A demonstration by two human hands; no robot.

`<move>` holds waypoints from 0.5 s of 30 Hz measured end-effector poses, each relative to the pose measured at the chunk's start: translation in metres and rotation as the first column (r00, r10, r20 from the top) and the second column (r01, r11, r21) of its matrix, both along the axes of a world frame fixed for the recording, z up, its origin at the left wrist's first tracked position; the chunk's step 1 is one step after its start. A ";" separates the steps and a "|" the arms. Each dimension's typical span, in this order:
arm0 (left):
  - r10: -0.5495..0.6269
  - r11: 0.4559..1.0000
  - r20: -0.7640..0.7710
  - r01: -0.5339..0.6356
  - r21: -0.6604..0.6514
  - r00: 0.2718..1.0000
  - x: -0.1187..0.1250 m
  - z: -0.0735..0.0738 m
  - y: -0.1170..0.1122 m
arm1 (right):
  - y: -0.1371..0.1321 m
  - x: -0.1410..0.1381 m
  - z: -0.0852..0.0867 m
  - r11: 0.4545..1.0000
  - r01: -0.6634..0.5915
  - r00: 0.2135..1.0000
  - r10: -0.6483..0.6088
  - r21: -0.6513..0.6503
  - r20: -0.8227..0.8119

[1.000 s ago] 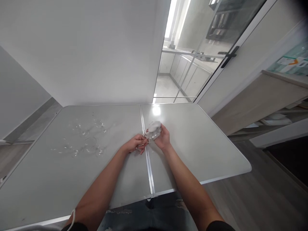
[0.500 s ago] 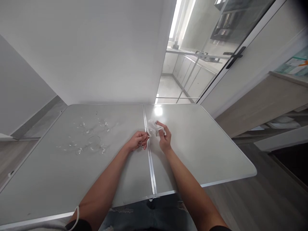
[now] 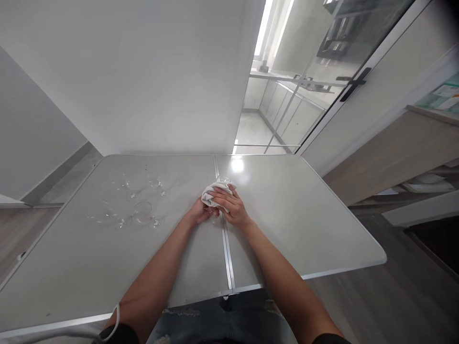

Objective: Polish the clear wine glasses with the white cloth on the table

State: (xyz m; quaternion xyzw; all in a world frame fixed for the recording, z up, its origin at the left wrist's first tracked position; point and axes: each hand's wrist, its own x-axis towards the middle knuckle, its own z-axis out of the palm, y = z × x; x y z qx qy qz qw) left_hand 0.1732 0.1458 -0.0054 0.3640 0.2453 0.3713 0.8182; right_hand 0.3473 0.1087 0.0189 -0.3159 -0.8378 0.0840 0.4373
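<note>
Down at the bottom, closest to us, are dark pants [image 3: 215,319] with worn patches, and a white cord [image 3: 116,317] that loops by the left arm. Just past them is the near edge of a big pale table [image 3: 294,215]. A shiny metal strip [image 3: 226,253] runs across it from front to back.

Over that strip, the two hands are close together. The right hand [image 3: 232,206] is pressed on a white cloth [image 3: 214,192], with its fingers spread over the top. The left hand [image 3: 201,211] is under the cloth and curled around the low part of a clear glass [image 3: 225,180]; some of its fingers are hidden. The glass is between the hands, mostly covered by the cloth, and a bit of it peeks out at the far side.

To the left, well apart from the hands, more clear glasses [image 3: 142,211] are grouped on the table. They are so see-through that I cannot tell just how each one sits. Farther back, a bright spot of light [image 3: 237,165] shines on the table top.

Behind the table is a plain white wall [image 3: 150,71]. Beside it is a glass door with a black handle [image 3: 355,84], and pale cupboards [image 3: 278,102] show through the glass panes.
</note>
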 end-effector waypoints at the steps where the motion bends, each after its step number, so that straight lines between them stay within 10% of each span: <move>1: -0.006 1.000 0.018 0.006 -0.018 1.000 -0.002 0.001 0.001 | 0.000 -0.001 0.000 1.000 -0.007 1.000 0.007 0.001 -0.011; 11: -0.215 0.970 0.184 0.231 -0.075 0.959 -0.020 0.005 -0.002 | -0.008 -0.009 0.002 0.993 -0.086 0.966 0.062 -0.085 -0.253; 15: -0.333 0.938 0.173 0.345 -0.039 0.927 -0.018 0.012 -0.004 | -0.010 -0.020 0.002 0.949 -0.024 0.684 -0.213 -0.314 -0.697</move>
